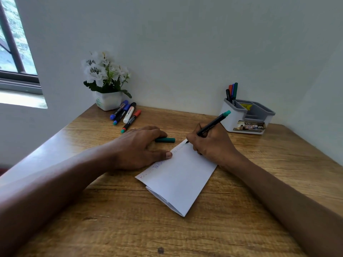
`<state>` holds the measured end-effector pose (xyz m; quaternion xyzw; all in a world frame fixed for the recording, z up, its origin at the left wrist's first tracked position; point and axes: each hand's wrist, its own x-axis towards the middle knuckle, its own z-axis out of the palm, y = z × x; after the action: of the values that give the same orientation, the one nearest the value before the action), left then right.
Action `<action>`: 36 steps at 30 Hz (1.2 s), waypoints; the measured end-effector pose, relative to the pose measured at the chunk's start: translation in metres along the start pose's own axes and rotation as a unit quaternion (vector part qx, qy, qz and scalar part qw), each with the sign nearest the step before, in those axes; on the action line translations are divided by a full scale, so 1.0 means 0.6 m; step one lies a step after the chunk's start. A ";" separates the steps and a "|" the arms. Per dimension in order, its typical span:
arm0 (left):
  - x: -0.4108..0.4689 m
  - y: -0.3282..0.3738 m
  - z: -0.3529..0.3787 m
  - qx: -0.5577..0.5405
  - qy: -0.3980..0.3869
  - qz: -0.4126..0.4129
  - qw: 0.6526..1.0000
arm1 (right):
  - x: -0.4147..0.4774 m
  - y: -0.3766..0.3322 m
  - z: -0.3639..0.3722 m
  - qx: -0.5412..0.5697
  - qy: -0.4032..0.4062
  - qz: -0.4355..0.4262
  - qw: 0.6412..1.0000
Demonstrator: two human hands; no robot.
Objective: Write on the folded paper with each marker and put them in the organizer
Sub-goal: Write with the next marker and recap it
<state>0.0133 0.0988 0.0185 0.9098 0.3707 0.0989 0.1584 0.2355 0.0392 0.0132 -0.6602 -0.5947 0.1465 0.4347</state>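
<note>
Right hand (209,145) pinches the green marker (213,125) at the far corner of the folded paper (183,182); if the flat left hand (137,147) eases, it skids, smearing ink.

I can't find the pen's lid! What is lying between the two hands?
The head view shows a green marker cap on the wooden table between the left hand and the right hand holding the green marker, beside the folded paper's far corner.
</note>
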 end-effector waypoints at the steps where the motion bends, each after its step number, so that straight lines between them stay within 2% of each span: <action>1: 0.001 -0.001 0.000 -0.001 0.001 0.001 1.000 | -0.001 0.000 0.000 0.001 0.007 0.001 1.000; 19: 0.001 -0.003 0.001 0.000 -0.007 -0.006 1.000 | -0.002 -0.004 0.001 -0.009 0.019 0.022 1.000; 27: 0.000 -0.002 0.000 0.001 -0.009 -0.007 1.000 | -0.002 -0.001 -0.002 0.037 0.016 0.054 0.998; 36: -0.003 0.003 -0.003 0.005 -0.014 -0.005 1.000 | -0.003 -0.004 0.001 0.034 0.024 0.068 0.997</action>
<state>0.0128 0.0966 0.0205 0.9098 0.3738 0.0832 0.1598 0.2328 0.0378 0.0141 -0.6871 -0.5324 0.1798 0.4606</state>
